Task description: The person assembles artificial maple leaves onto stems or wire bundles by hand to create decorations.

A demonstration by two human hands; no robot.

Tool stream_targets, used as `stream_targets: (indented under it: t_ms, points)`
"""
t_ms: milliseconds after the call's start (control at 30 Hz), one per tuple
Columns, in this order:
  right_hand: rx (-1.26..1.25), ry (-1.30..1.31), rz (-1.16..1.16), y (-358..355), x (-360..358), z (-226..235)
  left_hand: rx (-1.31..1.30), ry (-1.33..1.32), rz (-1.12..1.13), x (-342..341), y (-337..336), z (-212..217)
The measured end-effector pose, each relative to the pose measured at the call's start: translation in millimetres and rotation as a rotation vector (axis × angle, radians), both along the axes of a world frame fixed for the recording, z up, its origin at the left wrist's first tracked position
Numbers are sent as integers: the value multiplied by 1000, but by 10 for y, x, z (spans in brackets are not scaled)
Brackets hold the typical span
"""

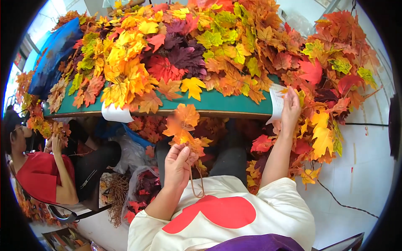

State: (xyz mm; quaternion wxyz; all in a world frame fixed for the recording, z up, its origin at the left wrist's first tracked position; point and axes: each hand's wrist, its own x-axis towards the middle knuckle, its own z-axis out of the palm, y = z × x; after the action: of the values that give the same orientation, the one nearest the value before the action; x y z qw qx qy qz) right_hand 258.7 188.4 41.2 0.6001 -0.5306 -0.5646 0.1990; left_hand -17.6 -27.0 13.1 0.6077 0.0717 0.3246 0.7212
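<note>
My left hand (179, 164) is closed in a pinch on a strand of orange artificial maple leaves (184, 125), held upright in front of my lap. A thin brown stem (197, 193) hangs in a loop below those fingers. Farther right, my right hand (290, 111) is raised at the table's front right corner with its fingers stretched upward. It is beside a white paper sheet (277, 100) and close to the hanging leaves; whether the fingertips touch a leaf I cannot tell. A thick heap of yellow, orange, red and purple artificial leaves (134, 69) covers most of the green tabletop (238, 105).
A co-worker in a red top (39, 175) sits at the left, handling leaves. Leaf strands (322, 129) spill off the table's right end. Beneath the table are plastic bags (121, 152). Brown stems (115, 192) lie bundled near the co-worker. A dark cable (347, 206) crosses the floor.
</note>
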Motion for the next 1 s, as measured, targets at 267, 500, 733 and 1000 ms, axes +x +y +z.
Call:
stream_targets:
  t_ms: [267,500,733,1000]
  points:
    - [-38,-411,190,211,-659,15,33,-65,-75,-32,15,87]
    - [-46,-489,309,436,-1142,275,27,-42,-68,-63,16,64]
    - [-74,-451,467,796,-1583,240,5,-70,-71,-76,10,47]
    - [-46,-695,246,1608,-1941,217,16,-43,-115,-37,33,55]
